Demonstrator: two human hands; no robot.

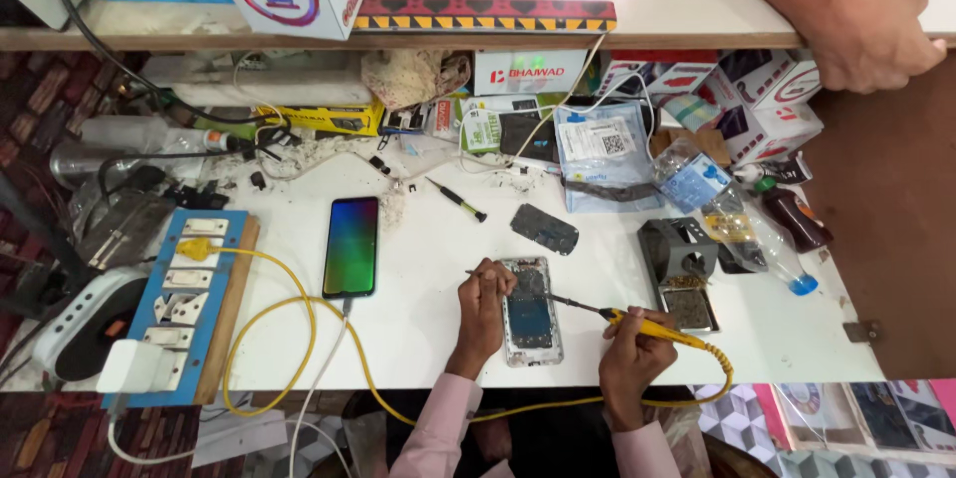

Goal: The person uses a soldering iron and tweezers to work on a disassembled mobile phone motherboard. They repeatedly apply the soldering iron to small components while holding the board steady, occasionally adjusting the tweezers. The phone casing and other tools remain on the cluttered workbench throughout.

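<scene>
The opened phone (530, 311) lay on the white worktop (428, 329) at the frame's six o'clock, the left hand (482, 307) pinning its nine o'clock edge, fingers clamped on thin wire (480, 274), while the right hand (631, 352), at four o'clock, gripped a yellow soldering iron (647, 324), a lit phone (352, 246) lying at ten o'clock.

White bench (438, 269); soldering iron (652, 327) w/ yellow handle & yellow cable (299, 311); blue power strip (184, 299); phone screen (352, 246) green-purple gradient; pink sleeves (438, 428).
</scene>
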